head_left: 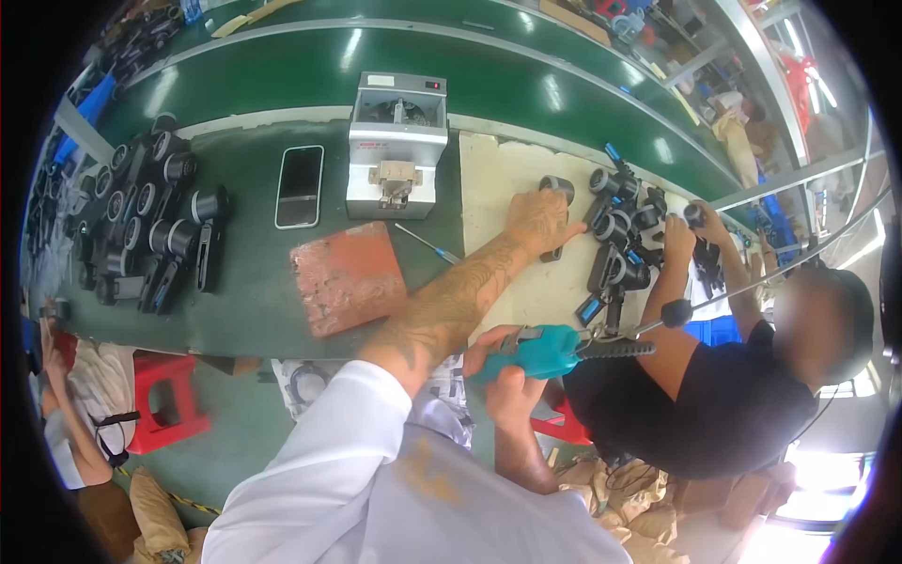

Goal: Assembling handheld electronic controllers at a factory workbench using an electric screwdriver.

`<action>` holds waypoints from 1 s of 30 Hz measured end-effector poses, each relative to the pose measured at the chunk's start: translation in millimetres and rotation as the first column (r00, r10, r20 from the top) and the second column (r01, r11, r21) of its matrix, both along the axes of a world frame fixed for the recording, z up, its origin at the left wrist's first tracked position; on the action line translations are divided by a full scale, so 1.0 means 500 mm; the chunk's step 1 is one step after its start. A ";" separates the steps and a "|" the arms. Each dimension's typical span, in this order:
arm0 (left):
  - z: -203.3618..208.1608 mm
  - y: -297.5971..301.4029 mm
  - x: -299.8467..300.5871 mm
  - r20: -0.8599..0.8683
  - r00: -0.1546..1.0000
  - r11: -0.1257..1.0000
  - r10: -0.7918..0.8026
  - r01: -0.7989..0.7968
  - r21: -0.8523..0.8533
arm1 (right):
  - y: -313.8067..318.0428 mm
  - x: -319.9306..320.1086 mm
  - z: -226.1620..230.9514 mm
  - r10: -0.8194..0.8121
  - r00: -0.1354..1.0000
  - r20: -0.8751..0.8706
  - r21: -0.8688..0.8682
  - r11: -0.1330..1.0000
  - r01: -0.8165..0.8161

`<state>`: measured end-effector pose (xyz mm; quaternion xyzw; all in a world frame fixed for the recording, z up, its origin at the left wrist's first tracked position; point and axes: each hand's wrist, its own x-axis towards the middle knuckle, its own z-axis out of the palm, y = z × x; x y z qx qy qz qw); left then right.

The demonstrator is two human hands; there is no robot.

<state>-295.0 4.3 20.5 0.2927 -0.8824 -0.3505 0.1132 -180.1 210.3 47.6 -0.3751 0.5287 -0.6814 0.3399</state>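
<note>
My left hand (540, 223) reaches across to the pale sheet at the right of the bench. Its fingers are closed round a black part with a round ringed cap (559, 186), and the hand covers most of the part's middle. Nearer to my body, my right hand (508, 393) grips a teal electric screwdriver (540, 353), held roughly level above the bench's front edge. A black ribbed cord (615, 350) leaves the tool's right end, beside a metal hanger. Just right of my left hand lies a pile of similar black parts (615, 226), some with blue pieces.
A grey screw feeder (397, 150) stands at the back. Left of it lies a phone (300, 186); in front are a worn red board (348, 279) and a thin blue-handled screwdriver (430, 244). More black parts (141, 226) crowd the left. A co-worker (723, 395) handles parts at right.
</note>
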 end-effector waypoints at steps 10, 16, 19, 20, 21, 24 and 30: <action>-0.001 0.005 0.214 -0.502 0.865 0.990 0.000 -0.070 -0.122 | 0.002 -0.039 -0.017 -0.075 0.997 -0.031 0.042 0.996 0.076; 0.040 0.021 0.483 -0.385 0.923 0.960 -0.006 -0.103 -0.261 | -0.059 -0.046 -0.013 -0.005 1.000 0.003 0.006 1.000 0.005; 0.017 0.023 0.558 -0.344 0.938 0.950 0.051 -0.151 -0.272 | -0.113 -0.031 0.002 0.046 0.995 0.086 -0.071 0.997 -0.040; 0.016 0.022 0.582 -0.267 0.963 0.956 0.046 -0.120 -0.267 | -0.139 -0.027 0.007 0.072 0.991 0.111 -0.115 0.992 -0.059; 0.012 0.014 0.596 -0.271 0.961 0.956 0.052 -0.126 -0.264 | -0.165 -0.028 0.006 0.089 0.990 0.110 -0.160 0.985 -0.071; -0.021 -0.004 0.615 -0.227 0.974 0.950 0.002 -0.073 -0.305 | -0.262 -0.011 0.020 0.074 0.994 0.082 -0.271 0.961 -0.049; -0.037 -0.007 0.616 -0.209 0.978 0.900 -0.010 -0.083 -0.428 | -0.430 0.023 0.051 -0.024 0.994 -0.106 -0.380 0.925 -0.018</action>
